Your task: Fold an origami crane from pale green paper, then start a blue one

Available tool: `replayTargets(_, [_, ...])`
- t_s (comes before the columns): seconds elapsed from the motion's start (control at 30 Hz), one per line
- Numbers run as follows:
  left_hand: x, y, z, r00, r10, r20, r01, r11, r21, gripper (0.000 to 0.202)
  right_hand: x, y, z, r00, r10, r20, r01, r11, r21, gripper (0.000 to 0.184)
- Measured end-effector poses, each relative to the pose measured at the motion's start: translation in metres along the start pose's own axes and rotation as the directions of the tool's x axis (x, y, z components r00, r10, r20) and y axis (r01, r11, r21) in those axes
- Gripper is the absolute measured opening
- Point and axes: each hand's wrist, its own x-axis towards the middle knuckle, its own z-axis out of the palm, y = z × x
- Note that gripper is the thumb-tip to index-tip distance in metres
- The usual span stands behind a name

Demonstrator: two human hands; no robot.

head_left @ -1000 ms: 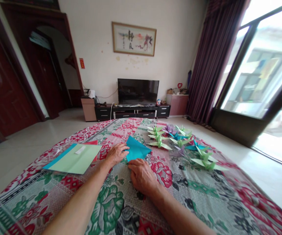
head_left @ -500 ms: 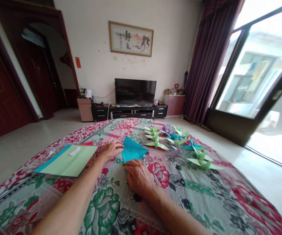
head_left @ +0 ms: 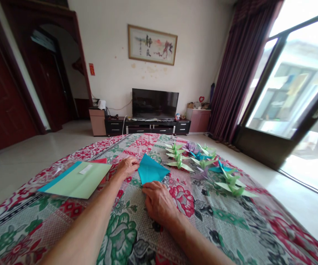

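A blue sheet of origami paper (head_left: 152, 170), folded into a kite-like shape, lies on the patterned tablecloth in front of me. At its left edge is my left hand (head_left: 127, 168), fingers bent and close together, the tips right by the paper. My right hand (head_left: 160, 202) is closed over the near corner, its curled fingers on the paper and the thumb mostly hidden. Off to the right stand several folded paper cranes, among them a green crane (head_left: 179, 164), a purple crane (head_left: 201, 173) and a blue crane (head_left: 222, 168).
Left of my left forearm lies a stack of coloured paper (head_left: 76, 182), light green on top, with a small white slip (head_left: 85, 169) on it. The round table's floral tablecloth (head_left: 120, 235) spreads under everything. Beyond are a television (head_left: 155, 103) and a low cabinet (head_left: 150, 130).
The whole view has shifted slightly, so things appear a little further right. My left fingertips have drawn back slightly from over the paper to its edge. The right hand stays at the near corner.
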Motion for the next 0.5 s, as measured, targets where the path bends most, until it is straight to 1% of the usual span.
replayTargets(0.17, [0.000, 0.005, -0.001, 0.997, -0.076, -0.008, 0.076, 0.996, 0.044, 0.019, 0.001, -0.002, -0.003, 1.000, 0.014, 0.017, -0.014, 1.000, 0.017, 0.019])
replayTargets(0.23, [-0.001, 0.008, -0.002, 0.996, -0.089, -0.025, 0.090, 0.994, 0.063, 0.020, 0.002, -0.003, -0.003, 1.000, 0.013, 0.017, -0.014, 1.000, 0.022, 0.021])
replayTargets(0.3, [-0.002, 0.012, -0.002, 0.994, -0.097, -0.056, 0.102, 0.990, 0.095, 0.021, 0.002, -0.002, -0.002, 1.000, 0.011, 0.010, -0.011, 1.000, 0.024, 0.024])
replayTargets(0.4, [-0.005, 0.018, -0.002, 0.985, -0.134, -0.109, 0.149, 0.979, 0.137, 0.025, 0.002, 0.000, 0.000, 1.000, -0.002, 0.004, 0.002, 1.000, 0.023, 0.026])
replayTargets(0.5, [-0.008, 0.026, -0.004, 0.975, -0.164, -0.153, 0.185, 0.974, 0.132, 0.029, 0.002, 0.001, 0.000, 1.000, -0.010, 0.010, 0.010, 1.000, 0.012, 0.026])
